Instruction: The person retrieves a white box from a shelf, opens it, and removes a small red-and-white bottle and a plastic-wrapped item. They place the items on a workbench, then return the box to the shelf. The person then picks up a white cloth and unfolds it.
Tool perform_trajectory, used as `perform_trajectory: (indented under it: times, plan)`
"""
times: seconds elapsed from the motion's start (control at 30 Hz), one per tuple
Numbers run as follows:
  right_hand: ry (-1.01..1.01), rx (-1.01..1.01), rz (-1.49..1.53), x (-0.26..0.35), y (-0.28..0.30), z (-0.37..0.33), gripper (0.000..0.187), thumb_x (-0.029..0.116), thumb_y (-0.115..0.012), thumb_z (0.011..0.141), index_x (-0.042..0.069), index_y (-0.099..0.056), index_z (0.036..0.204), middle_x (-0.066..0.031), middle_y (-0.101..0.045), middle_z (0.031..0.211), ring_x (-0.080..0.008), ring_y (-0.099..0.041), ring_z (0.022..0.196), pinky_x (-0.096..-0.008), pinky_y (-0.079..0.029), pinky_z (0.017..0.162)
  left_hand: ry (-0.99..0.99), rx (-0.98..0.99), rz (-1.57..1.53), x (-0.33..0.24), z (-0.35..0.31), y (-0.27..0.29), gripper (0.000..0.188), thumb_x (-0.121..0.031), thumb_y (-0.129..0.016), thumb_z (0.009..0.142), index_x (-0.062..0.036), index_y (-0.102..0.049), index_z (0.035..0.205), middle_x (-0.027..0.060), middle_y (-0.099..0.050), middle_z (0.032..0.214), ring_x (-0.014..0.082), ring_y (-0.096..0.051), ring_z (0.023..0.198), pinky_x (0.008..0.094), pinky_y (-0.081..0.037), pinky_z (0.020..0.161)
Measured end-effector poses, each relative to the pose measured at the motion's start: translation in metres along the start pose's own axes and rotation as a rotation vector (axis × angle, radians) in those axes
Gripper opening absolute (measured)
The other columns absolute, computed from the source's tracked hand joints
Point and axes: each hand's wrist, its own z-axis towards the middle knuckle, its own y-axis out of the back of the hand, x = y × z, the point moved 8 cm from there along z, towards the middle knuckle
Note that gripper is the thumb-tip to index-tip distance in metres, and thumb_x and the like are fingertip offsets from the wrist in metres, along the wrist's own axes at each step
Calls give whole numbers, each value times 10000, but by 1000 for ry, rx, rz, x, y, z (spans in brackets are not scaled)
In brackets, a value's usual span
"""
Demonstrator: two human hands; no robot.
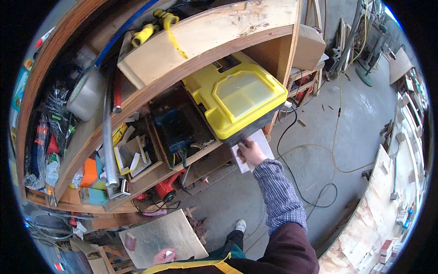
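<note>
My right hand (pixel 251 154) reaches forward with its fingers curled against a flat white piece (pixel 263 142), just below the front edge of a yellow toolbox (pixel 246 93). The fingers look closed on the white piece, whose upper end is hidden under the toolbox. The toolbox has a clear lid window and a dark base, and it juts out from a wooden shelf. Low at the bottom, my left hand (pixel 160 258) is closed around a small white object (pixel 169 253), its kind too small to make out. Beneath that hand lies a pale wooden board (pixel 166 237).
Left of the toolbox, the shelf (pixel 182 162) holds a dark blue tool (pixel 175 130) and small boxes (pixel 137 155). A metal tube (pixel 109 141) sticks out at the left. A red power tool (pixel 165 188) sits underneath. Cables (pixel 292 157) cross the floor; a long workbench (pixel 360 223) stands at right.
</note>
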Motion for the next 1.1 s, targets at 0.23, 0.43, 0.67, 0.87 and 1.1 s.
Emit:
perform_trajectory:
  times: [0.23, 0.43, 0.67, 0.87, 1.1]
  plan:
    - [-45, -210, 39, 22, 9, -73, 204, 210, -500, 988, 34, -571, 913, 10, -498, 593, -73, -434, 448, -253, -324, 393, -76, 27, -48, -25, -15, -3, 279, -172, -660, 946, -34, -612, 1184, 68, -688, 897, 127, -647, 787, 279, -536, 713]
    - [-95, -300, 9, 26, -16, -180, 194, 201, -500, 995, 35, -575, 928, 14, -470, 606, -59, -386, 446, -235, -295, 396, -114, 141, -19, -12, -17, 29, 273, -169, -646, 953, -31, -609, 1185, 60, -679, 882, 124, -646, 780, 276, -529, 692]
    - [-59, -696, 100, 60, -101, -427, 175, 164, -511, 999, 10, -589, 969, 15, -486, 606, -58, -396, 446, -205, -321, 409, -275, 388, 44, -6, -8, 93, 228, -104, -617, 953, -39, -598, 1171, 48, -643, 849, 123, -618, 733, 266, -509, 645]
    - [107, -968, 267, 113, -214, -661, 243, 195, -478, 1027, -5, -579, 1121, 25, -452, 586, -49, -361, 441, -195, -314, 424, -164, 749, 23, 0, -44, 94, 229, -111, -604, 963, -34, -570, 1175, 39, -617, 863, 103, -587, 730, 243, -497, 676]
    - [-52, -1390, 198, 98, -344, -850, 266, 175, -501, 1005, -26, -582, 1159, 12, -459, 577, -67, -364, 421, -216, -306, 406, -19, 1052, 204, 53, -95, 52, 242, -132, -602, 969, -52, -576, 1196, 38, -620, 876, 112, -597, 764, 255, -509, 689]
